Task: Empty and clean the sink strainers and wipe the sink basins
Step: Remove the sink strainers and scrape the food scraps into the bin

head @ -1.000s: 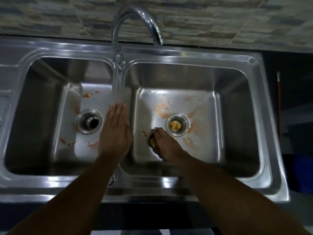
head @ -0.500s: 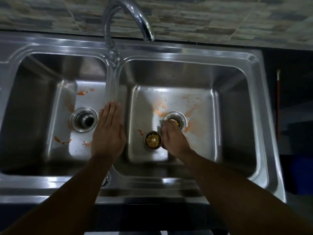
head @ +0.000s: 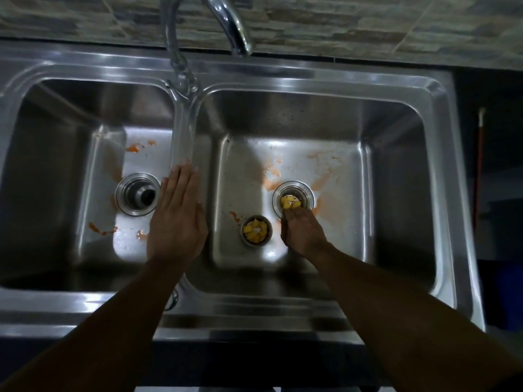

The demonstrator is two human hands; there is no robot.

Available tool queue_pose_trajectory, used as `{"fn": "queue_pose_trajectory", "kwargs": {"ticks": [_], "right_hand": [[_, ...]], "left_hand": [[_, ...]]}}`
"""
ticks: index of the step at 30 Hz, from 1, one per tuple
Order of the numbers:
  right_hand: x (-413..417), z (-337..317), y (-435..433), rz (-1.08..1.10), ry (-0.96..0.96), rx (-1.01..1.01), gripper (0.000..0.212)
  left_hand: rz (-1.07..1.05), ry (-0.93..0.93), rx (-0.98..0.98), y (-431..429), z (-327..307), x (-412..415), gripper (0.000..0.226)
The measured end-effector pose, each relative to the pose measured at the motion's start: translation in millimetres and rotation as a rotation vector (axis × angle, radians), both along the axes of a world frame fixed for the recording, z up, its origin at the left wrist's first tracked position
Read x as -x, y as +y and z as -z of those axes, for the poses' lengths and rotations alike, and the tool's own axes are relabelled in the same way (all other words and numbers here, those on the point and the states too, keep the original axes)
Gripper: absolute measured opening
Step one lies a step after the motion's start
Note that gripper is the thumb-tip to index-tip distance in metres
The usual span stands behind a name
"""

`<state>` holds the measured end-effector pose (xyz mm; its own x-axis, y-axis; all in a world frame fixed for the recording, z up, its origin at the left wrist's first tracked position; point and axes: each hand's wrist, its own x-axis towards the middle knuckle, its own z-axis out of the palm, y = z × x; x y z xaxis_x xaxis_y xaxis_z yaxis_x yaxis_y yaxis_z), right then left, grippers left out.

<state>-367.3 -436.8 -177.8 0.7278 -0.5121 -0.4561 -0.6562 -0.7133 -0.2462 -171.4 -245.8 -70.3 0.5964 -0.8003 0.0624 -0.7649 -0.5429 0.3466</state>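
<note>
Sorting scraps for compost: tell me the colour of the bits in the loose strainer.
Yellow, in the strainer; head view.

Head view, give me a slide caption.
Right hand reaches the drain strainer; a second strainer sits beside it.

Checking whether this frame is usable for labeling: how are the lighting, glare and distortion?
Head view: dim overall, dark corners; bright glare patches on both basin floors, left and right; wide-angle bending of the sink rim; faucet slightly soft.
</note>
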Motion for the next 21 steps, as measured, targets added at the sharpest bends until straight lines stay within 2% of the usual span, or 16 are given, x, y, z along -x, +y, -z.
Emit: {"fn": "queue_pose_trajectory", "kwargs": {"ticks": [11, 21], "right_hand": [[-7, -18, -11, 0.003, 0.042, 0.115, 0.044], [1, -48, -13, -0.047, -0.099, 0.190, 0.038]], "left_hand": [[0.003, -0.003, 0.016, 0, 2, 0, 0.056], [0.002, -0.014, 0.030, -1, 0, 0, 0.054]]}}
